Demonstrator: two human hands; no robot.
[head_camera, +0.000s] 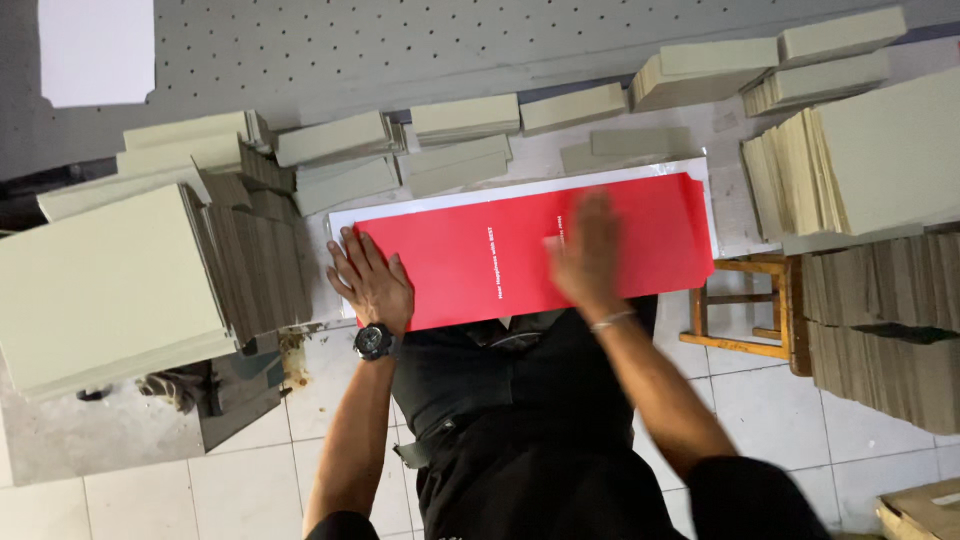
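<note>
Both your hands lie flat and spread on the red sheet (500, 255), whose long axis runs left-right; left hand (372, 280) pins its left end, right hand (585, 250), blurred, rests near the middle

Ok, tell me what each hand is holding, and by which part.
Nothing is gripped. The left hand lies flat on the red sheet at its left end; the blurred right hand lies flat mid-sheet.

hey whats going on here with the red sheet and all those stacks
A person stands over a big red sheet lying on a white sheet. The left hand, with a black watch on its wrist, rests flat on the red sheet's left end. The right hand is blurred with motion over the middle. Stacks of pale boards crowd both sides, and a wooden stool stands at the right.
</note>
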